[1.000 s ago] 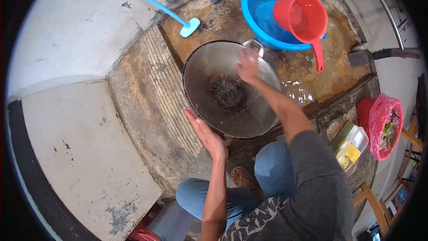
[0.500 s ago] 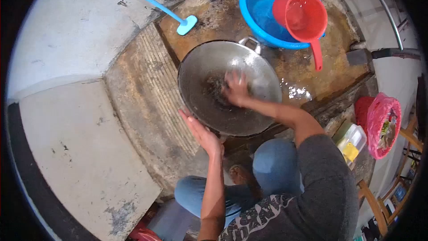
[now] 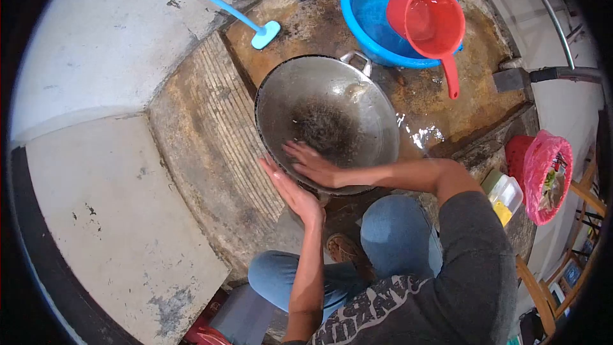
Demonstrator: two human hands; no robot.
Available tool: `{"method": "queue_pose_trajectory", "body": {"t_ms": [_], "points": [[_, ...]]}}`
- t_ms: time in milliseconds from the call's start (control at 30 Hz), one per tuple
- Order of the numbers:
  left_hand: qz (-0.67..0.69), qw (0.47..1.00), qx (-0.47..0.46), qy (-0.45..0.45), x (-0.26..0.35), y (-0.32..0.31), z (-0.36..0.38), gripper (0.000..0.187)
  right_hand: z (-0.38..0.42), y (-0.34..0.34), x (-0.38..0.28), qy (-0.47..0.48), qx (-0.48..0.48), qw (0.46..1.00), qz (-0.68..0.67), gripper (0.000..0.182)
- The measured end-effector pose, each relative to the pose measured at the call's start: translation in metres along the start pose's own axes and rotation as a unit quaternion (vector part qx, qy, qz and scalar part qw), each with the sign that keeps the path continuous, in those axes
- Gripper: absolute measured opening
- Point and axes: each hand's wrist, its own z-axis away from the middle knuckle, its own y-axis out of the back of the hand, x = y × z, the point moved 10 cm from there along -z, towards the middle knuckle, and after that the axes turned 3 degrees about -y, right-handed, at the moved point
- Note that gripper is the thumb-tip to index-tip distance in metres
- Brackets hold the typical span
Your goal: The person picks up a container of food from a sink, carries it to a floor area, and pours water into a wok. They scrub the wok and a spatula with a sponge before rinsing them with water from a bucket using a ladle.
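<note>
A large metal wok (image 3: 377,121) with a dark, wet bottom rests tilted on the worn ledge. My left hand (image 3: 297,197) lies against the outside of its near left rim, fingers stretched out. Inside the wok, my right hand (image 3: 316,167) presses flat on the near wall with its fingers spread, a little blurred by motion. Nothing shows in either hand. One looped handle (image 3: 357,62) stands up at the wok's far side; the near handle is mostly hidden.
Beyond the wok stands a blue basin (image 3: 367,16) of water, with a red dipper (image 3: 434,22) at its edge. A light-blue long-handled brush (image 3: 265,34) leans at the back left. On the right are a pink-lined bin (image 3: 543,185) and a plastic container (image 3: 504,198).
My right hand has moved from the wok's middle toward its near left wall, close to my left hand. The left hand stays at the rim.
</note>
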Motion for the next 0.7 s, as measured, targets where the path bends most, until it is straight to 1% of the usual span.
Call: {"method": "queue_pose_trajectory", "body": {"t_ms": [67, 100, 133, 167, 200, 233, 267, 333, 367, 400, 433, 467, 500, 533, 567, 600, 633, 667, 700], "points": [[0.022, 1.000, 0.008, 0.010, 0.004, -0.001, 0.005, 0.063, -0.047, 0.023, -0.026, 0.074, 0.070, 0.985, -0.142, 0.061], [-0.008, 1.000, -0.008, -0.003, 0.006, -0.004, 0.005, 0.062, -0.072, 0.046, -0.011, 0.057, 0.140, 0.988, -0.036, 0.062], [0.003, 1.000, -0.008, 0.005, 0.004, -0.004, 0.003, 0.061, -0.096, 0.068, 0.010, 0.039, 0.209, 0.975, 0.067, 0.062], [0.013, 1.000, -0.008, 0.015, 0.000, -0.002, 0.002, 0.060, -0.105, 0.092, 0.041, -0.006, 0.250, 0.954, 0.164, 0.060], [0.020, 0.999, -0.006, 0.027, -0.004, 0.002, 0.001, 0.060, -0.095, 0.112, 0.067, -0.052, 0.285, 0.922, 0.258, 0.059], [0.035, 0.998, -0.005, 0.045, -0.012, 0.007, -0.003, 0.059, -0.064, 0.112, 0.085, -0.106, 0.267, 0.918, 0.272, 0.058], [0.002, 0.999, -0.002, 0.037, -0.015, 0.015, -0.004, 0.059, -0.035, 0.106, 0.094, -0.157, 0.248, 0.910, 0.291, 0.057], [-0.045, 0.999, -0.002, 0.025, -0.020, 0.015, 0.001, 0.060, 0.000, 0.044, 0.095, -0.170, 0.080, 0.929, 0.318, 0.058], [0.006, 1.000, -0.003, 0.026, -0.017, 0.010, 0.005, 0.060, 0.011, 0.014, 0.064, -0.098, 0.049, 0.975, 0.196, 0.057], [0.004, 0.999, -0.004, 0.032, -0.020, 0.009, 0.007, 0.060, 0.010, -0.005, 0.021, -0.024, 0.018, 0.997, 0.067, 0.057], [0.003, 0.999, -0.003, 0.034, -0.025, 0.010, 0.008, 0.060, -0.004, 0.008, -0.019, 0.011, 0.051, 0.998, -0.044, 0.056], [0.000, 0.999, 0.001, 0.035, -0.026, 0.011, 0.009, 0.059, -0.023, 0.019, -0.051, 0.049, 0.081, 0.983, -0.155, 0.055], [-0.009, 1.000, -0.009, 0.014, -0.016, 0.007, 0.008, 0.059, -0.057, 0.035, -0.053, 0.069, 0.177, 0.975, -0.118, 0.052], [0.012, 1.000, -0.016, 0.011, -0.011, 0.002, 0.007, 0.059, -0.085, 0.062, -0.044, 0.089, 0.272, 0.954, -0.084, 0.050], [0.030, 0.999, -0.024, 0.009, -0.008, -0.002, 0.008, 0.059, -0.105, 0.096, -0.027, 0.068, 0.343, 0.936, 0.047, 0.049], [0.047, 0.998, -0.031, 0.008, -0.006, -0.004, 0.008, 0.059, -0.123, 0.133, -0.014, 0.043, 0.406, 0.896, 0.174, 0.049], [0.060, 0.997, -0.036, 0.023, -0.008, -0.004, 0.007, 0.060, -0.133, 0.169, 0.030, -0.066, 0.348, 0.913, 0.201, 0.049], [0.027, 0.999, -0.032, 0.013, -0.004, 0.000, 0.005, 0.059, -0.107, 0.185, 0.082, -0.054, 0.506, 0.818, 0.268, 0.055], [-0.002, 1.000, -0.028, 0.003, -0.001, 0.001, 0.003, 0.058, -0.065, 0.192, 0.101, -0.093, 0.479, 0.809, 0.329, 0.058]]}}
